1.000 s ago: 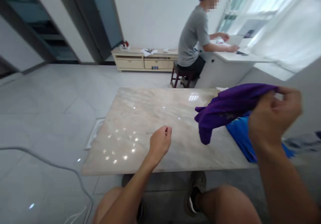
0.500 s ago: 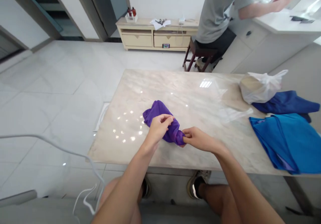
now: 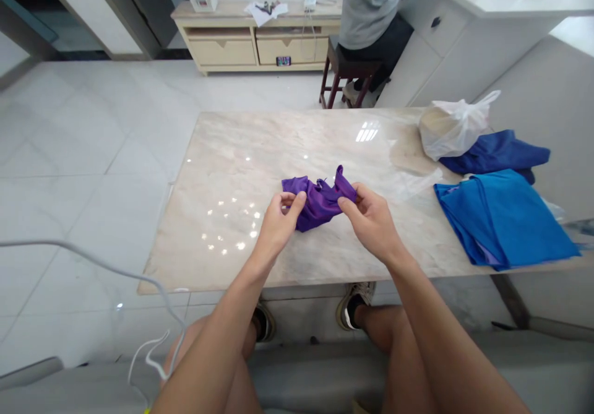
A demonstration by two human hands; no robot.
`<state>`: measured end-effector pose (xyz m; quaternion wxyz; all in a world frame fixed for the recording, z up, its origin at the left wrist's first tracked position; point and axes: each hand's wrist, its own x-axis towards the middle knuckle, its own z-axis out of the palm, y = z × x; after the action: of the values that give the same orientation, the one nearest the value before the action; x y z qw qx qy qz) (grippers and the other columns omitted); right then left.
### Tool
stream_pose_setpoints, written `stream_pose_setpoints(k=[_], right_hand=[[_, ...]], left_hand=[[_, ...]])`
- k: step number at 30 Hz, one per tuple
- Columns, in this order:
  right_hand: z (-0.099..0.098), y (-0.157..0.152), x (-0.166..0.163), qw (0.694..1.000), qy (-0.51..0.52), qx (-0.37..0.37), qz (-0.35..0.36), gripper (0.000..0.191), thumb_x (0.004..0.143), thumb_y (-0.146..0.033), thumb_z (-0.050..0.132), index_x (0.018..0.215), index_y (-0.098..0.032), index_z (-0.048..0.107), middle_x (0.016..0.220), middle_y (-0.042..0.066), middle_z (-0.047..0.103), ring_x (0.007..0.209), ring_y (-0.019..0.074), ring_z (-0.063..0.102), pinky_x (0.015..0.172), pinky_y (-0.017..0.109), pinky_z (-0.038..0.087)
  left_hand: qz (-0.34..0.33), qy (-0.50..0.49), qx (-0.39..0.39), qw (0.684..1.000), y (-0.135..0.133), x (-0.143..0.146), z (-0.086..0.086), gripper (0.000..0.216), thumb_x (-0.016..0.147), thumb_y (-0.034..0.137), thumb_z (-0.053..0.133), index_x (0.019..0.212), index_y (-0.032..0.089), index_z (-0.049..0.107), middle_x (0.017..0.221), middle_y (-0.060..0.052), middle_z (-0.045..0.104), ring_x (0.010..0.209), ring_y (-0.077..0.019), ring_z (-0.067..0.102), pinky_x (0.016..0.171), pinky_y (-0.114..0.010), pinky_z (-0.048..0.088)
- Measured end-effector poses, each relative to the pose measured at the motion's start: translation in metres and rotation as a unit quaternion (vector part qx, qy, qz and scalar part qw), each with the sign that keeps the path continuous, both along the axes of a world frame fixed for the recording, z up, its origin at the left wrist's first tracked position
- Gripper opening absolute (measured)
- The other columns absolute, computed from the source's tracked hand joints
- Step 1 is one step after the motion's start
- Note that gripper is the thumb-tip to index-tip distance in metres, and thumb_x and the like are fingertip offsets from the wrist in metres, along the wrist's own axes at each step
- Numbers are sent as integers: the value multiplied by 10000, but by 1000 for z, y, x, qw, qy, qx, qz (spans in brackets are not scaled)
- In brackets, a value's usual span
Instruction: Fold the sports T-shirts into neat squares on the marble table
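A crumpled purple cloth (image 3: 318, 203) lies bunched over the middle of the marble-look table (image 3: 223, 148). My left hand (image 3: 281, 216) pinches its left side between thumb and fingers. At the other end, my right hand (image 3: 369, 213) has its thumb on top and its fingers behind, gripping a fold. A narrow flap of the fabric sticks up beside the right fingers. Whether the cloth is a garment or a bag cannot be made out.
On the table's right side lie a folded bright blue cloth (image 3: 520, 222), a dark blue cloth (image 3: 503, 152) and a tied white plastic bag (image 3: 452, 130). A person (image 3: 371, 18) sits on a stool (image 3: 338, 61) beyond. A grey cable (image 3: 106, 265) crosses at left.
My right hand has moved up and turned, now holding a raised fold of the purple cloth. The left hand has shifted to the cloth's left side. The view has tilted and shifted.
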<state>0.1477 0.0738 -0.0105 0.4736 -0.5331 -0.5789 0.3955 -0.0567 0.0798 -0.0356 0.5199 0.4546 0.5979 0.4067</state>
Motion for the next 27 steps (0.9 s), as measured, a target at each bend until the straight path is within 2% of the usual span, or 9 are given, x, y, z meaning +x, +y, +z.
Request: stream_pose_setpoints(k=[3, 7, 9, 11, 15, 18, 21, 24, 27], right_hand=[[9, -1, -7, 995, 82, -46, 38, 230, 900, -443, 686, 858, -216, 678, 830, 13, 737, 793, 188, 692, 760, 309, 602], [-1, 16, -11, 965, 109, -238, 21, 256, 858, -459, 689, 789, -217, 640, 661, 20, 686, 609, 205, 675, 578, 319, 605], [-8, 22, -12, 955, 103, -279, -20, 247, 840, -446, 699, 776, -224, 614, 608, 10, 644, 558, 200, 646, 525, 308, 581], [-10, 22, -12, 968, 106, -215, -72, 270, 856, -475, 700, 797, -232, 597, 635, 8, 638, 594, 201, 652, 540, 307, 581], [-2, 7, -6, 970, 71, 70, -222, 353, 952, -583, 579, 801, -268, 527, 755, 27, 632, 840, 250, 726, 678, 341, 617], [6, -5, -1, 951, 44, 131, -278, 388, 971, -575, 487, 710, -289, 462, 693, 38, 581, 804, 278, 741, 649, 370, 601], [12, -13, 2, 965, 54, 85, -241, 459, 955, -572, 498, 594, -297, 429, 558, 37, 543, 588, 248, 682, 526, 348, 536], [18, -21, 3, 989, 66, 52, -122, 533, 938, -601, 545, 509, -287, 502, 482, 50, 553, 476, 224, 623, 479, 345, 504], [25, -26, 5, 996, 80, 24, -2, 633, 964, -695, 501, 490, -282, 577, 470, 83, 577, 429, 217, 582, 467, 366, 495]], left_hand=[[-41, -135, -146, 979, 4, -3, 5, 655, 867, 795, 784, 1045, 165, 755, 986, -115, 798, 815, -203, 724, 755, -322, 587], [-80, -191, -185, 961, 1, 5, -9, 611, 674, 605, 1015, 1022, 151, 801, 868, -71, 794, 707, -140, 686, 702, -254, 528], [-89, -194, -192, 958, -1, 14, -18, 544, 680, 524, 1027, 1004, 140, 819, 859, -75, 799, 700, -130, 684, 685, -239, 506], [-70, -214, -156, 962, -1, 23, -19, 492, 727, 508, 1003, 1008, 144, 827, 878, -76, 806, 737, -138, 702, 707, -242, 521], [68, -248, 97, 961, 7, 24, 5, 478, 866, 605, 896, 1129, 216, 806, 1079, -67, 823, 1014, -198, 757, 922, -309, 592], [113, -188, 195, 956, 15, 6, 18, 432, 936, 631, 824, 1113, 242, 761, 1154, -58, 791, 1137, -217, 725, 1011, -346, 576], [143, -112, 137, 974, 19, -15, 3, 358, 1009, 588, 731, 1041, 234, 681, 1081, -44, 740, 1069, -190, 700, 942, -316, 570], [191, -34, 55, 979, 17, -22, -17, 235, 1059, 467, 639, 1081, 236, 607, 1096, -49, 680, 981, -166, 670, 858, -290, 567], [174, 107, 151, 967, 11, -17, -17, 238, 1027, 321, 673, 1228, 239, 574, 1292, -95, 629, 1068, -189, 666, 971, -355, 582]])
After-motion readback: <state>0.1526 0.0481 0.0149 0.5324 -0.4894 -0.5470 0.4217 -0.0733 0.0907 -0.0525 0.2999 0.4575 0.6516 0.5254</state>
